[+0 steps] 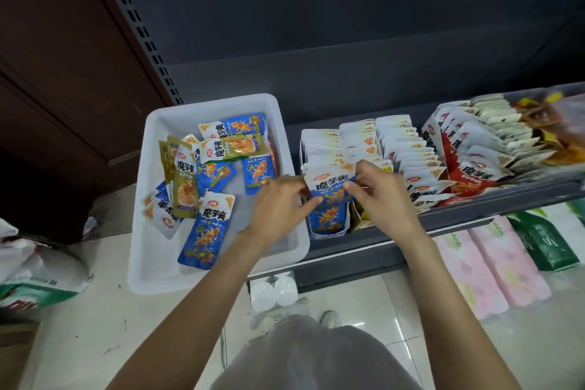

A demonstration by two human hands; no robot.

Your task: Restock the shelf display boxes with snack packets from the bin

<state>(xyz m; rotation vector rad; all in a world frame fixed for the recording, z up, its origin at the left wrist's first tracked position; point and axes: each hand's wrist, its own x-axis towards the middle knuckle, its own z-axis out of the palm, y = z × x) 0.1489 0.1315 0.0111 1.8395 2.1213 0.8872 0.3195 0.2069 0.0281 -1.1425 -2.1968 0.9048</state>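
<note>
At six o'clock, nearest the camera, a grey garment fills the bottom edge, with a pale shoe just past it on the tiled floor. Both bare forearms reach up from there toward the centre.

The left hand and the right hand meet at the middle of the view, each pinching one side of a blue snack packet between thumb and fingertips. The packet stands upright at the front of the blue display box, which sits on the dark shelf, touching the bin's right wall.

At nine o'clock from the hands, the white plastic bin rests on the shelf's left end, holding loose blue packets and olive-green packets scattered flat and overlapping.

At three o'clock, below the shelf, pink wrapped packs and a green pack lie side by side.

Farther back, toward one o'clock, rows of upright packets fill the boxes behind the hands, and a red display box stands to their right. Beyond rises the dark back panel, with a slotted upright at eleven o'clock.
</note>
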